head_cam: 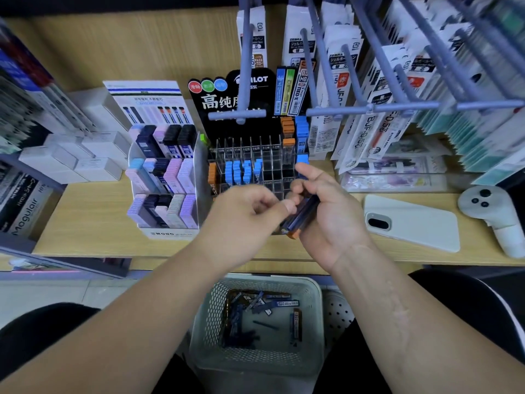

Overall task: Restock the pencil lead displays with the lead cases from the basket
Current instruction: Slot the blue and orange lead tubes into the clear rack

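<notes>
I see the right hand (333,214) palm up in front of the clear Pilot display (257,166), fingers and thumb curled round a bundle of lead cases (303,216). They are dark tubes, and one orange cap shows at the low end. The bundle lies slanted across the palm, above the shelf edge and just short of the display's front row. The left hand (248,214) is beside it with fingers curled in and thumb tip on the bundle's upper end; there is blur, so I cannot tell if it actually pinches a case.

The display has blue-capped cases in the front middle slots, and orange and blue ones at the back right. The Mono display (163,180) stands just left of it. The white basket (208,325) is below the shelf between my knees, with loose lead cases (255,307) in it. A white phone (414,227) and a grey controller (494,216) lie on the shelf to the right.
</notes>
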